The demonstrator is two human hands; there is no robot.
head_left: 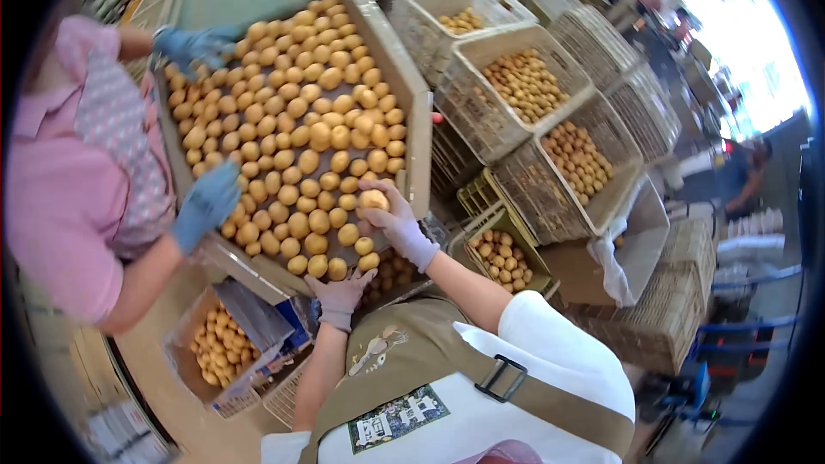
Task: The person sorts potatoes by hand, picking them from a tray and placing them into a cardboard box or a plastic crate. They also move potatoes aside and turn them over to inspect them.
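My right hand (pixel 398 225), in a thin pale glove, is closed around a round tan-yellow, potato-like piece of produce (pixel 374 199), its thumb and fingers on either side. My left hand (pixel 340 296), gloved the same way, is at the near edge of the sorting table with its fingers apart, just below the closest loose pieces (pixel 337 269). No piece shows in it. Many similar pieces (pixel 296 107) cover the dark tabletop, sparser toward my hands. Raised wooden rims (pixel 418 150) border the table.
Across from me, a person in pink (pixel 73 193) has two blue-gloved hands (pixel 206 202) over the produce. Plastic crates (pixel 518 133) holding similar pieces stand at the right. A smaller crate (pixel 543 279) sits by my right arm. Below the table is a filled bin (pixel 185 357).
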